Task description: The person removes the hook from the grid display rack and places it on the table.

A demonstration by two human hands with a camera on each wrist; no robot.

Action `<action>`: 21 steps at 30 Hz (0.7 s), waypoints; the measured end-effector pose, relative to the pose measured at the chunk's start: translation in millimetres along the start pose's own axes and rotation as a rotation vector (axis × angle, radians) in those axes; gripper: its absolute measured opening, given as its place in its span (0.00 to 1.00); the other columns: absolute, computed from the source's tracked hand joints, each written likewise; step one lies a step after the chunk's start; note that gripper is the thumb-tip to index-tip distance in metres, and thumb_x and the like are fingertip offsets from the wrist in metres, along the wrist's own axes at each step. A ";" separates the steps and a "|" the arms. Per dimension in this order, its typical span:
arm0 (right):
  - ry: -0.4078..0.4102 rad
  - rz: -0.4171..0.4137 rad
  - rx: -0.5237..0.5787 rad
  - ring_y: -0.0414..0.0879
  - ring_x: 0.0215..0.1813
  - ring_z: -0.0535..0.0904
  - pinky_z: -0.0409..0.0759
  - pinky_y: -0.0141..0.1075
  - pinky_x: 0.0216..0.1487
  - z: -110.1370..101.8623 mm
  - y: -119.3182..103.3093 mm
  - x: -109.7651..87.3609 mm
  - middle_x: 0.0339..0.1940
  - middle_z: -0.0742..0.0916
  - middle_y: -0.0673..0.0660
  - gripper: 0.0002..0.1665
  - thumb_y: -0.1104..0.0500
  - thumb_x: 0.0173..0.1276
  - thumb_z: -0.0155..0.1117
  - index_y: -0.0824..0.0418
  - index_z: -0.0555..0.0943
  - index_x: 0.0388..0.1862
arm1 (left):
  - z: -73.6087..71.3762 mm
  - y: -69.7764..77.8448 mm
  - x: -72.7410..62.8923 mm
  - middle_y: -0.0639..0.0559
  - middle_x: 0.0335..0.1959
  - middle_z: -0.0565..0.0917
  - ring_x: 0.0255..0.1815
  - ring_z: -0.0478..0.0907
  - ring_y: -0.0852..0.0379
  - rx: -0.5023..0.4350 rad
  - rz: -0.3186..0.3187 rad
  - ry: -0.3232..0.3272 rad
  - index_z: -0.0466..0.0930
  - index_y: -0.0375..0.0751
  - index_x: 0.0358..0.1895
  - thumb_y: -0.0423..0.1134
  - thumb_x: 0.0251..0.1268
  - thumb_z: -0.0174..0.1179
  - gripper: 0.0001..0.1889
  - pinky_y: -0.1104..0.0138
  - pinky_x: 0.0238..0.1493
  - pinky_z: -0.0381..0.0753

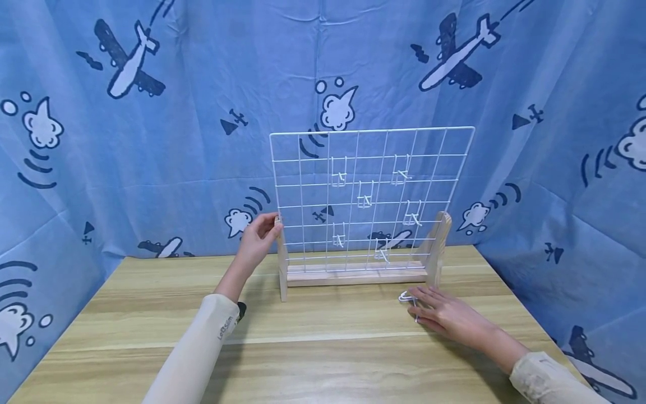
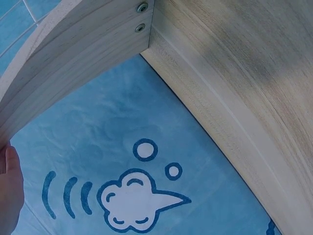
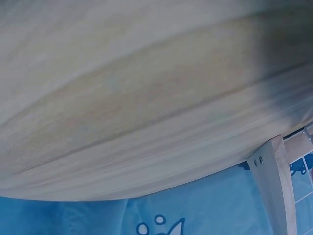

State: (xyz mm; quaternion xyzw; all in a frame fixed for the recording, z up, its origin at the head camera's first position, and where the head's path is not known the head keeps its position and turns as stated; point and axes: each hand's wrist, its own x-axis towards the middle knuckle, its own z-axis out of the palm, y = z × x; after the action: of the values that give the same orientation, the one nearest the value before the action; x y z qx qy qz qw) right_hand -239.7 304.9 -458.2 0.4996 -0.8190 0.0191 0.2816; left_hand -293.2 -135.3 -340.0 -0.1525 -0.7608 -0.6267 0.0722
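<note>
A white wire grid rack (image 1: 370, 131) stands upright between two wooden side supports (image 1: 438, 247). My left hand (image 1: 258, 235) grips the top of the left wooden support (image 2: 73, 63), fingers behind and thumb in front; only a bit of this hand shows in the left wrist view. Low on the tabletop before the right support, my right hand (image 1: 449, 314) pinches a white wire hook (image 1: 405, 297) between fingers and thumb, palm down. Part of that hook is hidden under the fingers. The right wrist view does not show the hand.
Several white wire hooks, such as an upper one (image 1: 401, 175) and a lower one (image 1: 382, 253), hang on the grid. A wooden bar (image 1: 353, 277) joins the supports at the bottom. Blue printed curtain (image 1: 212, 140) encloses the wood-grain table (image 1: 313, 359) behind and at the sides.
</note>
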 end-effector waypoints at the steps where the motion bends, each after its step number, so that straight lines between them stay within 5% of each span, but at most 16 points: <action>1: 0.005 0.001 0.000 0.64 0.51 0.80 0.42 0.32 0.75 -0.5 0.0 0.3 0.53 0.83 0.66 0.26 0.46 0.79 0.43 0.59 0.86 0.45 | -0.5 -3.0 1.6 0.33 0.60 0.73 0.64 0.69 0.43 -0.002 -0.002 0.000 0.65 0.27 0.65 0.32 0.73 0.51 0.21 0.59 0.67 0.68; 7: 0.075 0.018 0.017 0.63 0.50 0.80 0.47 0.31 0.75 -3.9 0.9 0.4 0.51 0.84 0.66 0.24 0.46 0.77 0.48 0.61 0.86 0.43 | -2.5 -24.3 11.0 0.33 0.61 0.72 0.64 0.69 0.45 -0.019 0.001 0.009 0.65 0.29 0.66 0.35 0.73 0.53 0.23 0.60 0.67 0.68; 9: 0.097 0.034 0.016 0.63 0.50 0.80 0.59 0.36 0.72 -7.6 0.2 2.6 0.51 0.84 0.65 0.25 0.46 0.77 0.48 0.62 0.86 0.44 | -2.3 -26.2 11.7 0.32 0.61 0.72 0.63 0.70 0.46 -0.018 0.010 0.011 0.65 0.30 0.66 0.37 0.73 0.53 0.23 0.60 0.66 0.68; 12: 0.118 0.074 0.027 0.63 0.50 0.81 0.77 0.46 0.58 -13.4 -0.1 8.2 0.52 0.84 0.65 0.25 0.47 0.77 0.49 0.64 0.84 0.48 | -1.9 -26.7 12.0 0.32 0.60 0.72 0.63 0.70 0.47 -0.004 0.020 0.015 0.66 0.30 0.65 0.38 0.73 0.53 0.23 0.61 0.66 0.69; 15: 0.133 0.128 0.031 0.63 0.50 0.81 0.81 0.52 0.45 -18.0 -0.1 13.8 0.53 0.83 0.64 0.26 0.46 0.78 0.46 0.65 0.83 0.50 | -1.1 -26.1 12.0 0.31 0.60 0.72 0.63 0.70 0.46 -0.001 0.029 0.018 0.66 0.30 0.65 0.37 0.73 0.53 0.23 0.61 0.65 0.69; 21: 0.191 0.252 0.005 0.62 0.52 0.80 0.71 0.35 0.63 -23.4 -3.1 21.5 0.54 0.83 0.65 0.35 0.42 0.79 0.37 0.68 0.81 0.53 | -0.5 -26.9 11.1 0.32 0.61 0.71 0.64 0.70 0.46 -0.006 0.035 0.014 0.66 0.30 0.65 0.36 0.73 0.53 0.22 0.60 0.66 0.68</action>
State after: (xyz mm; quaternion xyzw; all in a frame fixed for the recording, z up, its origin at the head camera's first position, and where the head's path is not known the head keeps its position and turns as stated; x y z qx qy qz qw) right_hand -234.2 293.3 -429.0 0.3894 -0.8446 0.1037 0.3525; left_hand -312.4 -138.7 -361.6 -0.1615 -0.7557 -0.6285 0.0879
